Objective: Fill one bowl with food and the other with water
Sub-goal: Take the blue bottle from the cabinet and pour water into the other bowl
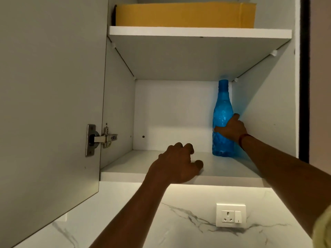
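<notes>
While the cupboard door [50,104] stands swung open across the left of the frame, both of the person's arms reach up into the lower compartment. The right hand [232,128] is wrapped around the lower half of a blue bottle [222,111], thumb across the front and fingers round the far side, a firm grip. The bottle stands upright on the lower shelf [136,165], tight in the back right corner, its base touching the shelf and its cap nearly meeting the underside of the upper shelf [197,32]. Whether it holds water cannot be told through the tinted plastic. A red band [242,138] circles the right wrist.

The left hand [176,163] is at the centre of the frame over the front edge of the lower shelf, fingers curled loosely and holding nothing; it appears to rest on the shelf edge, well apart from the bottle.

On the upper shelf, at the top of the frame, lies a yellow cardboard box [185,14] filling most of the width. A metal hinge [102,138] shows at left centre. Below the cupboard, a marbled wall panel [179,221] carries a white socket and switch [231,215] at lower right.
</notes>
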